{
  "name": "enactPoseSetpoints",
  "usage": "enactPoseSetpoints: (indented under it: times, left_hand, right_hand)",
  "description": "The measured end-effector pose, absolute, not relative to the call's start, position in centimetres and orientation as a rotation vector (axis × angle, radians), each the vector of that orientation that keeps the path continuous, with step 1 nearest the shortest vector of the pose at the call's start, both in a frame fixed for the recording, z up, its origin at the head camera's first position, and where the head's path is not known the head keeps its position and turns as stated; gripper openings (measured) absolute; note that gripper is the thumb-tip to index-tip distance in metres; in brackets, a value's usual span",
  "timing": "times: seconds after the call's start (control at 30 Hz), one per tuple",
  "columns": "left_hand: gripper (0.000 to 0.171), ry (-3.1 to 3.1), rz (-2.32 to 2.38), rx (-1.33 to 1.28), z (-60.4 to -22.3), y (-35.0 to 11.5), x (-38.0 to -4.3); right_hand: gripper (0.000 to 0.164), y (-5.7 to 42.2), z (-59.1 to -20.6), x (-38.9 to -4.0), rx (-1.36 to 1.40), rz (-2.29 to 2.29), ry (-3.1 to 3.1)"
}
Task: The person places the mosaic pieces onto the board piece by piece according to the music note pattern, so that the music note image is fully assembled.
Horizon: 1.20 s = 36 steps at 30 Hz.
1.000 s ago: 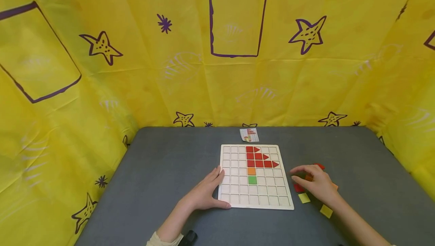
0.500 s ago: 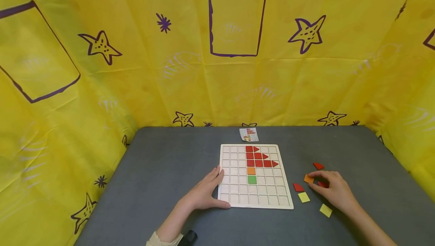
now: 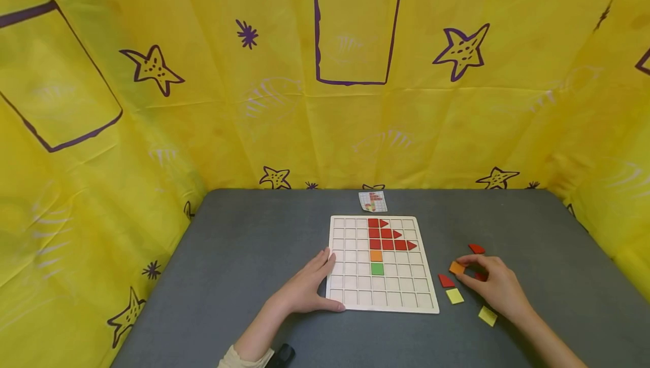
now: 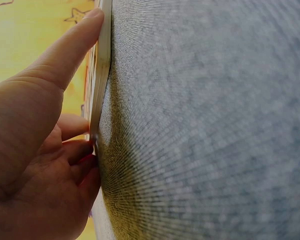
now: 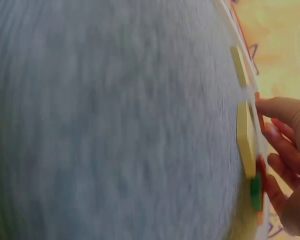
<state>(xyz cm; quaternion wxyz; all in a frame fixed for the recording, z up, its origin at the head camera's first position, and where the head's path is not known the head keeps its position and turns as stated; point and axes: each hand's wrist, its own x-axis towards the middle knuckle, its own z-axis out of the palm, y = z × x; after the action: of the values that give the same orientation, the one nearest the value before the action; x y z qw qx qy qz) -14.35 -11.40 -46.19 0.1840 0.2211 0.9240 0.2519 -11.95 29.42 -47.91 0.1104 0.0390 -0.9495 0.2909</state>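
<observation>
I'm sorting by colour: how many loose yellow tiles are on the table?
2: one yellow tile right of the board, another yellow tile farther right and nearer the person. The right hand may hide more.

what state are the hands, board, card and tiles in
White square gridded board, flat, partly filled
Left hand, touching the board's edge
Held orange square tile, pinched
Right hand, pinching that tile
Yellow square tiles, loose, flat
Red round-edged tiles, loose, one partly hidden
Green square tile, set in board
Small printed card, face up
</observation>
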Motion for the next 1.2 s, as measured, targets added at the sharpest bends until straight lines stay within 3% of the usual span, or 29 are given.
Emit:
enactPoseSetpoints:
  times: [0.43, 0.7, 0.9, 1.2]
  left_hand:
    - [0.111, 2.602, 0.714, 0.622, -46.4, -11.5, -14.4]
    - [0.110, 2.609, 0.707, 0.624, -46.3, -11.4, -14.4]
    - [0.110, 2.610, 0.709, 0.634, -46.2, -11.4, -14.3]
    - [0.110, 2.610, 0.715, 0.629, -46.1, -11.4, -14.3]
  right_hand:
    - [0.023, 22.7, -47.9, -12.4, 0.261, 1.126, -2.782]
    - [0.023, 18.3, -48.9, -12.8, 0.580, 1.161, -2.679]
    - [0.022, 17.1, -49.2, -13.1, 0.798, 1.071, -2.557]
    - [0.021, 16.9, -49.4, -13.4, 0.907, 1.107, -2.500]
